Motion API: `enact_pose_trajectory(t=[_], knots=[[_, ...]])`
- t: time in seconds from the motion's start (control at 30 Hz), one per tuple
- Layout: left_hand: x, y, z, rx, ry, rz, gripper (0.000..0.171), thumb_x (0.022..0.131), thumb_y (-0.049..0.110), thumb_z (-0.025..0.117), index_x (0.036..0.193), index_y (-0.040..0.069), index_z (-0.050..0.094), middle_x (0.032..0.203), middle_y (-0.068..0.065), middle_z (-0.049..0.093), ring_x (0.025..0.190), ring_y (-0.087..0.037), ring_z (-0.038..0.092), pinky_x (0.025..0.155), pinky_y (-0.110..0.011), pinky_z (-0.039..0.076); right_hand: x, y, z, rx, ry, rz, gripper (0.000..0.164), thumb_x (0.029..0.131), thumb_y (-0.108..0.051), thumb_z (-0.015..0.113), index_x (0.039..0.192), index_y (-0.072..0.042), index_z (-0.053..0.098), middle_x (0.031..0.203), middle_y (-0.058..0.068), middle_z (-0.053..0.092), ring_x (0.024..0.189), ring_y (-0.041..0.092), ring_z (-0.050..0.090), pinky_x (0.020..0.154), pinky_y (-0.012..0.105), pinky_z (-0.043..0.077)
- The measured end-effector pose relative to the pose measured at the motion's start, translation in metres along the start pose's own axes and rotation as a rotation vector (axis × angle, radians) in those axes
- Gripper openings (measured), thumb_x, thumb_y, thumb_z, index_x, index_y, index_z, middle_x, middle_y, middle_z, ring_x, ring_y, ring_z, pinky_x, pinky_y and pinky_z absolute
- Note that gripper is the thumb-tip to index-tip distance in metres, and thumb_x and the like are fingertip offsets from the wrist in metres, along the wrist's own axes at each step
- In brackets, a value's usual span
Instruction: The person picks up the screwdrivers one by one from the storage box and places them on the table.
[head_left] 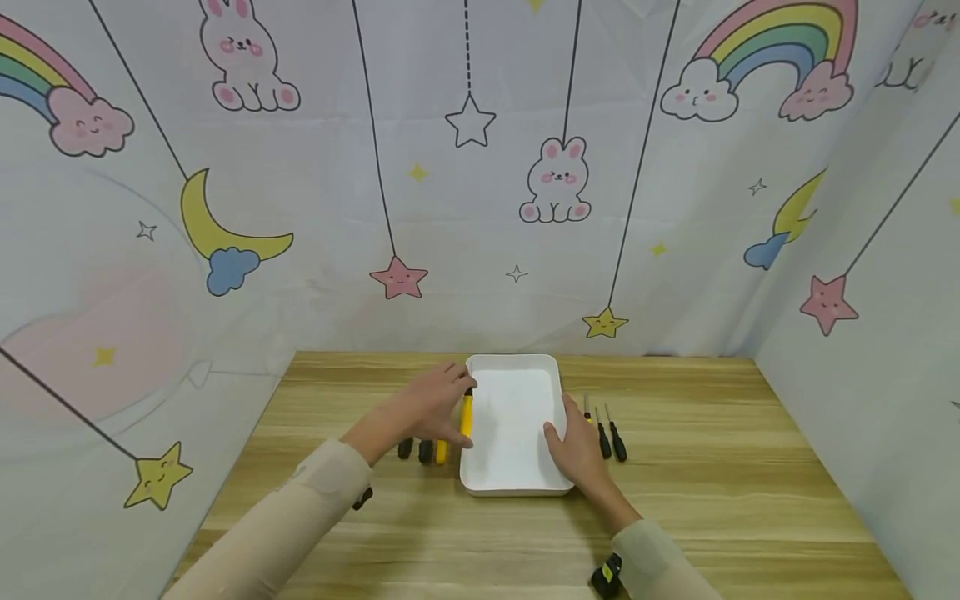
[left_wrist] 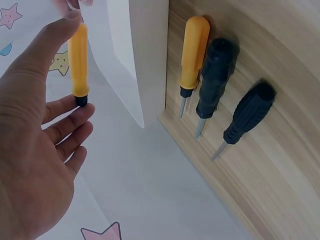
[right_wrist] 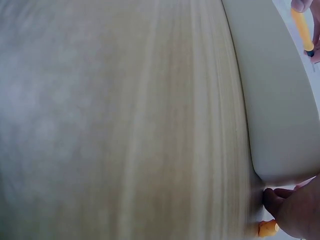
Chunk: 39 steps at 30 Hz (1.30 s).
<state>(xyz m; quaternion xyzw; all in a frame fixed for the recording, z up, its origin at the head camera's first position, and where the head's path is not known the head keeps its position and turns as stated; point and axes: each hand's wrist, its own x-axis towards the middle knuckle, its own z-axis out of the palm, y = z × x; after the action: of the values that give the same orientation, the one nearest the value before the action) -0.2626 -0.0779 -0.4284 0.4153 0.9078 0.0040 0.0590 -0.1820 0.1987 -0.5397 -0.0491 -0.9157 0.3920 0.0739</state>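
A yellow-handled screwdriver (head_left: pixel 467 418) with a black collar is held by my left hand (head_left: pixel 433 406) over the left rim of a white rectangular tray (head_left: pixel 517 483). In the left wrist view, thumb and fingertips pinch the two ends of the screwdriver's handle (left_wrist: pixel 78 60). My right hand (head_left: pixel 581 454) grips the tray's right wall, thumb over the rim and fingers outside. Left of the tray lie a second yellow screwdriver (left_wrist: pixel 194 50) and two black screwdrivers (left_wrist: pixel 217 75), side by side on the table.
Right of the tray, two black screwdrivers (head_left: pixel 617 442) and a partly hidden yellow one (head_left: pixel 588 417) lie on the wood-grain table (head_left: pixel 697 467). A white cloth (head_left: pixel 480 317) printed with stars and rabbits hangs behind the table and along its sides.
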Motion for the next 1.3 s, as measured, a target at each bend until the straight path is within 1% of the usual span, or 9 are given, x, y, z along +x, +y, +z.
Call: enact_pose_trajectory(t=[0.17,0.37,0.6,0.77,1.0,1.13,1.3], knots=[[-0.005,-0.006,-0.006,-0.014,0.043,0.012,0.100,0.077,0.071,0.084,0.146,0.004,0.057,0.141,-0.013,0.054,0.129,-0.031,0.051,0.115,-0.045,0.045,0.000,-0.001,0.000,0.000,-0.004,0.004,0.068,0.103,-0.019,0.063,0.160,0.005,0.037,0.156,0.029,0.050,0.141,0.048,0.050,0.114,0.062,0.043],[-0.009,-0.011,-0.012,-0.034,0.040,-0.011,0.103,0.077,0.075,0.081,0.148,0.004,0.056,0.146,-0.014,0.053,0.137,-0.033,0.048,0.119,-0.046,0.042,0.000,-0.001,0.000,-0.002,-0.010,0.007,0.068,0.104,-0.019,0.064,0.161,0.004,0.036,0.157,0.028,0.049,0.141,0.049,0.049,0.114,0.063,0.043],[-0.011,-0.014,-0.014,-0.037,0.025,-0.041,0.106,0.077,0.079,0.078,0.151,0.007,0.055,0.150,-0.012,0.052,0.140,-0.031,0.046,0.121,-0.045,0.040,0.000,-0.002,-0.001,-0.002,-0.014,0.010,0.068,0.104,-0.019,0.064,0.162,0.004,0.035,0.156,0.028,0.049,0.141,0.049,0.049,0.113,0.063,0.043],[-0.013,-0.015,-0.017,-0.037,0.022,-0.048,0.106,0.077,0.078,0.078,0.152,0.007,0.053,0.153,-0.013,0.050,0.141,-0.032,0.045,0.120,-0.046,0.041,0.000,-0.002,-0.001,-0.001,-0.018,0.014,0.068,0.104,-0.020,0.063,0.162,0.004,0.035,0.157,0.028,0.049,0.141,0.049,0.049,0.114,0.063,0.043],[-0.017,-0.020,-0.018,-0.051,0.023,-0.065,0.107,0.078,0.075,0.080,0.155,0.006,0.051,0.157,-0.016,0.047,0.143,-0.034,0.043,0.121,-0.049,0.039,0.001,-0.003,-0.001,0.008,-0.026,0.021,0.069,0.104,-0.021,0.063,0.162,0.004,0.034,0.158,0.028,0.047,0.143,0.048,0.047,0.114,0.062,0.043],[-0.020,-0.022,-0.019,-0.062,0.035,-0.053,0.103,0.079,0.069,0.083,0.154,0.005,0.052,0.155,-0.017,0.048,0.142,-0.035,0.044,0.120,-0.051,0.040,0.000,-0.002,-0.001,0.008,-0.014,0.015,0.068,0.104,-0.020,0.063,0.161,0.005,0.036,0.157,0.029,0.049,0.142,0.048,0.049,0.114,0.063,0.043],[-0.021,-0.025,-0.018,-0.061,0.057,-0.037,0.103,0.079,0.068,0.084,0.153,0.004,0.053,0.151,-0.016,0.050,0.139,-0.034,0.046,0.118,-0.050,0.042,0.000,-0.002,-0.001,0.006,-0.012,0.020,0.068,0.104,-0.019,0.064,0.161,0.005,0.035,0.157,0.029,0.049,0.141,0.049,0.049,0.114,0.063,0.042]])
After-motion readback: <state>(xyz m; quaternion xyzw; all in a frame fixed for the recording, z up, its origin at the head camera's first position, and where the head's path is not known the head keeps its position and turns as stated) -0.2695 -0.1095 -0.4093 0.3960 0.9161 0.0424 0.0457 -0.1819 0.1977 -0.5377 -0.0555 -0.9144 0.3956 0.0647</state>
